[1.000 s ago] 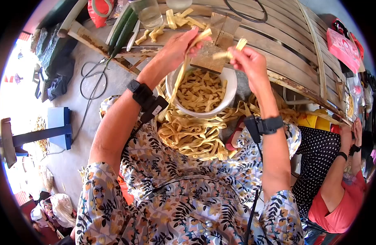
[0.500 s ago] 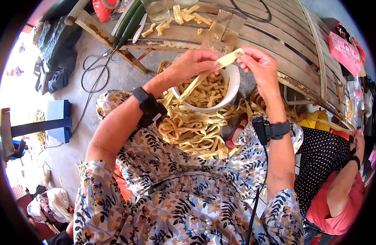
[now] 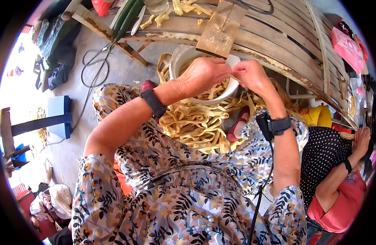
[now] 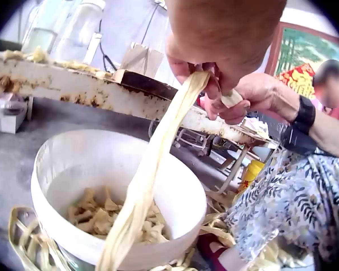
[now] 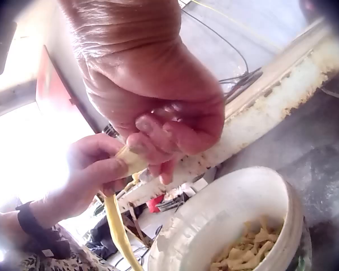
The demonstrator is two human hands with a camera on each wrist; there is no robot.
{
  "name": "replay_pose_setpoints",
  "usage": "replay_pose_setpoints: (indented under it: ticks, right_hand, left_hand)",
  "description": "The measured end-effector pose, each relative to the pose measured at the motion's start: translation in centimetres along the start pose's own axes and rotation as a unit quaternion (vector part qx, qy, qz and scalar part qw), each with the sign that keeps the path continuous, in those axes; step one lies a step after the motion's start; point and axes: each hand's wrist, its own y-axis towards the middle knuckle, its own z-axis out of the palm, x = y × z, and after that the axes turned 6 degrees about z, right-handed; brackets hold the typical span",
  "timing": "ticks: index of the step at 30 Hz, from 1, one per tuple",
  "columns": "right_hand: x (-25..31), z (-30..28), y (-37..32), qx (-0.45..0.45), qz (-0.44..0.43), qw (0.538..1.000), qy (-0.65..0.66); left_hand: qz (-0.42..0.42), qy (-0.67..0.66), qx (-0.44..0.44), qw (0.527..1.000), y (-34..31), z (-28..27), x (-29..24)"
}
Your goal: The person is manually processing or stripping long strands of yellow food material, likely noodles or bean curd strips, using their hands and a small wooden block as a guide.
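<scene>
My left hand [image 3: 202, 75] grips a long pale-yellow strip [image 4: 152, 164], which hangs from its fingers across the white bucket [image 4: 181, 214]. The fingers of my right hand [image 3: 253, 75] pinch the strip's short end [image 4: 232, 99], close beside the left hand. Both hands are above the bucket's far rim. In the right wrist view the strip [image 5: 117, 228] drops from the left hand [image 5: 96, 169], and the right hand [image 5: 152, 96] has its fingers curled at the end. Short knotted pieces [image 4: 101, 217] lie inside the bucket.
A wooden board [image 3: 222, 30] lies on the slatted bench [image 3: 274, 36] and overhangs the bucket. Cucumbers [image 3: 126, 18], a knife [image 3: 138, 21] and knotted pieces [image 3: 161, 18] are at the bench's left. Loose strips [image 3: 192, 126] heap below the bucket; another person [image 3: 339, 196] sits at right.
Both hands were apart with the strip between them; they came together lower, over the bucket. The left hand has turned, its back now toward the head camera.
</scene>
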Motion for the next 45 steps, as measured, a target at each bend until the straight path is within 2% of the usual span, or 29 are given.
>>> replay_pose_setpoints:
  ticks: [2,5,6,7,9,11,12,13,15,16,17,18,19,21,24,28,31,32,33,34,35,36,38,40,43,45]
  right_hand:
    - [-0.8,0.0,-0.1,0.035,-0.006,0.997,0.073]
    - [-1.4,-1.4,-0.5,0.032,0.008,0.991,0.126]
    - [-1.5,-1.5,-0.6,0.043,0.021,0.990,0.133]
    - [-1.5,-1.7,-0.7,0.052,0.033,0.988,0.140]
    - [-0.6,-0.8,-1.3,0.144,-0.015,0.972,0.184]
    - [3.3,-0.9,-3.2,0.223,-0.077,0.948,0.216]
    - [5.2,-2.0,-4.8,0.242,-0.124,0.924,0.269]
    - [5.7,-2.7,-5.2,0.278,-0.214,0.878,0.325]
    - [6.7,-3.5,-6.0,0.315,-0.333,0.774,0.437]
    - [6.6,-3.7,-5.8,0.315,-0.338,0.764,0.450]
    - [6.4,-3.9,-5.4,0.312,-0.347,0.754,0.462]
    - [6.0,-3.5,-5.0,0.276,-0.332,0.779,0.454]
    - [5.5,-3.1,-4.3,0.268,-0.300,0.786,0.470]
    - [5.2,-2.2,-3.6,0.144,-0.204,0.900,0.356]
    - [4.4,-0.1,-2.6,0.057,-0.203,0.927,0.311]
    - [4.6,-0.4,-3.0,0.094,-0.142,0.948,0.268]
    - [4.4,0.1,-2.7,0.051,-0.181,0.961,0.200]
    - [3.9,0.6,-2.0,-0.024,-0.247,0.952,0.177]
    - [3.9,0.5,-1.8,-0.138,-0.294,0.944,0.064]
    - [3.8,0.4,-1.7,-0.248,-0.331,0.909,-0.051]
    - [3.9,0.3,-1.6,-0.351,-0.360,0.848,-0.165]
    - [3.9,0.6,-1.5,-0.388,-0.327,0.847,-0.158]
    - [3.9,1.0,-1.5,-0.304,-0.243,0.920,-0.046]
    - [3.2,1.5,-0.6,-0.204,-0.141,0.965,0.079]
    - [2.5,1.2,0.1,-0.128,-0.147,0.974,0.117]
    - [2.1,1.4,0.6,-0.117,-0.144,0.976,0.113]
  left_hand:
    - [-0.103,-0.110,0.050,0.987,-0.7,-0.1,-0.1]
    - [-0.220,-0.261,0.169,0.925,-2.2,-1.2,1.9]
    - [-0.245,-0.312,0.151,0.905,-2.3,-1.8,2.0]
    - [-0.257,-0.295,0.129,0.911,-1.7,-2.6,1.6]
    - [-0.283,-0.265,0.088,0.917,-0.5,-4.5,0.3]
    - [-0.216,-0.306,0.010,0.927,1.3,-6.8,-2.1]
    - [-0.176,-0.358,-0.009,0.917,2.5,-8.0,-3.7]
    - [-0.135,-0.410,-0.032,0.901,3.6,-9.1,-5.1]
    - [-0.043,-0.464,0.009,0.885,5.4,-9.8,-5.6]
    - [0.003,-0.488,0.030,0.872,6.2,-9.5,-5.2]
    - [-0.121,-0.446,-0.024,0.886,5.9,-8.0,-5.1]
    - [-0.156,-0.417,-0.005,0.895,4.7,-6.6,-3.6]
    - [-0.192,-0.388,0.013,0.901,3.3,-5.1,-1.8]
    - [-0.229,-0.622,0.056,0.746,0.6,-2.8,0.3]
    - [-0.229,-0.755,0.111,0.604,-0.4,-1.1,1.4]
    - [-0.204,-0.797,0.127,0.554,-0.5,0.5,1.6]
    - [-0.207,-0.734,0.104,0.639,-0.4,0.6,1.8]
    - [-0.204,-0.780,0.069,0.588,-0.8,1.1,2.0]
    - [-0.240,-0.733,0.018,0.637,-0.7,0.9,1.8]
    - [-0.275,-0.680,-0.033,0.679,-0.4,0.9,1.6]
    - [-0.306,-0.621,-0.085,0.716,0.0,0.8,1.5]
    - [-0.327,-0.549,-0.137,0.757,0.7,0.0,0.3]
    - [-0.326,-0.445,-0.164,0.818,1.1,-1.0,-1.0]
    - [-0.319,-0.373,-0.169,0.854,1.0,-1.3,-1.1]
    - [-0.303,-0.372,-0.162,0.862,0.9,-1.3,-1.1]
    - [-0.294,-0.288,-0.122,0.903,1.0,-1.4,-1.4]
